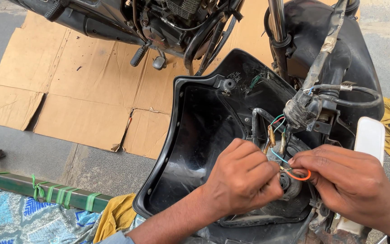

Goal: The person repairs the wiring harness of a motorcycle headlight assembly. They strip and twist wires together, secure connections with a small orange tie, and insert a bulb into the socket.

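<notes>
Left hand (242, 178) closed around the socket behind the black headlight cowl (195, 131), steadying it. Right hand (346, 178) pinches the orange wire loop (304, 176) taut beside that socket, keeping it clear of the hanging wire bundle (303, 110).

My left hand (242, 178) hides the socket the orange wire (302, 177) runs into. Right hand's (346, 180) wrist cut off at frame edge.
</notes>
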